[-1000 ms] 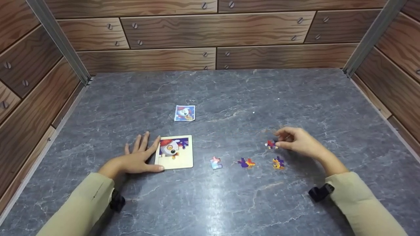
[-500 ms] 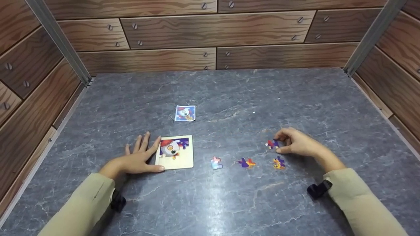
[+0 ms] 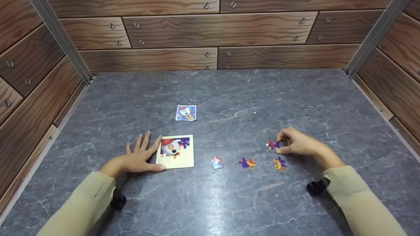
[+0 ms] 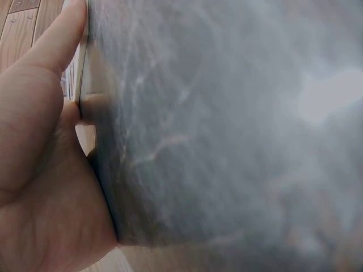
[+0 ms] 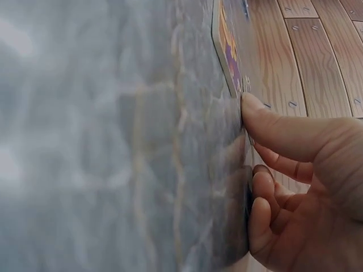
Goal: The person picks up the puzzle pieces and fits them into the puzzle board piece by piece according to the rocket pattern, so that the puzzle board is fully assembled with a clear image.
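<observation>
My left hand (image 3: pixel 139 160) lies spread on the table at the left side of a square puzzle board (image 3: pixel 183 160), thumb and index finger touching its two left corners. Part of a cartoon rocket picture fills the board's upper left; the rest shows pale wood. On the right, my right hand (image 3: pixel 297 142) pinches a red and purple puzzle piece (image 3: pixel 272 145) between thumb and index finger, low at the tabletop. The right wrist view shows the thumb (image 5: pixel 278 127) down at table level, beside an orange and purple puzzle piece (image 5: pixel 228 48). In the left wrist view, the left thumb (image 4: pixel 54 42) rests along the board's edge.
Between board and right hand lie a pink and light-blue piece (image 3: pixel 217 163) and a purple and orange piece (image 3: pixel 247 163). A yellow and purple piece (image 3: pixel 279 163) lies just below the right hand. Behind the board is a small picture card (image 3: pixel 186 112). Wood-patterned walls (image 3: pixel 170 59) enclose the table.
The right thumb has slid to the near side of the red and purple piece, uncovering more of it, with the index finger at its far side. The left hand stays in place.
</observation>
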A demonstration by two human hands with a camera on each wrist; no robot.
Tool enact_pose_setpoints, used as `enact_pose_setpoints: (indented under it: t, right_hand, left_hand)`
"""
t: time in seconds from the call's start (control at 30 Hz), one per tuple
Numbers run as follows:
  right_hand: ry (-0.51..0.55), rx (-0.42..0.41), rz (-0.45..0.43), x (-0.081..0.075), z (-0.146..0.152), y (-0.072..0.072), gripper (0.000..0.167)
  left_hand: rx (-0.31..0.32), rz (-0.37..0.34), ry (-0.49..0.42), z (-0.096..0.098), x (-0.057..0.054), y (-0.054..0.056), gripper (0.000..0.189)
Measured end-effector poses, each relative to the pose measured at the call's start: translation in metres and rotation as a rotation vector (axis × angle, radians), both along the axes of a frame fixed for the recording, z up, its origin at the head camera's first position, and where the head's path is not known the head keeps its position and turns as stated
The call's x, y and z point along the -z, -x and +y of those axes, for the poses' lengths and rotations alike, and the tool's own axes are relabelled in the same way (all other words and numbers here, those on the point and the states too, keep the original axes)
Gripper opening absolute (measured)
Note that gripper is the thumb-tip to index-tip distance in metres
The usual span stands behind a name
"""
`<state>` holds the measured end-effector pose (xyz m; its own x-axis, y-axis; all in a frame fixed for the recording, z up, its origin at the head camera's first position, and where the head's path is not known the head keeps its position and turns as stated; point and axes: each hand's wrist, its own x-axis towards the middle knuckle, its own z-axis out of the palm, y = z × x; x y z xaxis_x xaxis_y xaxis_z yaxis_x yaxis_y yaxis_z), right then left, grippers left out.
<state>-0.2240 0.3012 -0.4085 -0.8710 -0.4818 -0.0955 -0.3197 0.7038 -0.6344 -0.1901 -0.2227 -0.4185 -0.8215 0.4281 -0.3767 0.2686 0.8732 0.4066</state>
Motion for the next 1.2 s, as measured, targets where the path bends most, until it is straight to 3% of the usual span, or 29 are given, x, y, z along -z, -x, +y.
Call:
enact_pose_setpoints:
  t: [0.2, 0.57, 1.2]
  right_hand:
    - [0.0, 0.015, -0.045, -0.001, 0.001, 0.001, 0.031]
    - [0.107, 0.063, -0.141, -0.01, 0.006, 0.001, 0.035]
    - [0.143, 0.061, 0.014, -0.017, -0.026, 0.0, 0.037]
  left_hand:
    - [0.003, -0.005, 0.008, 0.001, 0.0, 0.001, 0.104]
    - [0.005, -0.011, 0.0, 0.003, -0.001, 0.003, 0.104]
    - [0.001, -0.002, 0.001, 0.001, 0.001, 0.001, 0.104]
